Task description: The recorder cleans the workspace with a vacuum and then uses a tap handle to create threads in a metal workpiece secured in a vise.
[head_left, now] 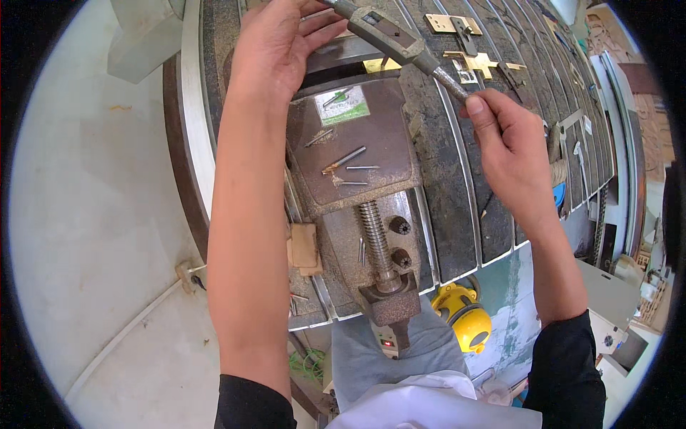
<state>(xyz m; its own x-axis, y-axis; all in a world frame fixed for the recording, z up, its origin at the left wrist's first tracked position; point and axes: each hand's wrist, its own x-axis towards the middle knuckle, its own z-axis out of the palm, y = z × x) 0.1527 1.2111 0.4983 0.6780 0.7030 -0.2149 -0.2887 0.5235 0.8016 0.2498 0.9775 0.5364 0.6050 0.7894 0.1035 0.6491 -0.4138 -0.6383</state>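
Note:
A dark metal tap wrench point(386, 34) slants across the top of the view. My right hand point(507, 143) pinches the end of its right handle between thumb and fingers. At the upper left, my left hand point(282, 46) has its fingers around the wrench's other handle, partly cut off by the frame's top edge. Beneath the wrench's middle, a thin shank points down to a brass-coloured piece point(381, 65) at the jaws of a machine vise point(386, 154). Several small cutting bits point(346, 159) lie on the vise's flat top, near a green-and-white label point(343, 105).
Under the vise runs a threaded screw point(373, 232), with two dark collets point(400, 225) beside it. Tan blocks point(304, 247) sit to its left. Brass parts point(480, 64) lie on the slotted machine table point(446, 179) at the far right. A yellow vacuum-like machine point(464, 322) stands below.

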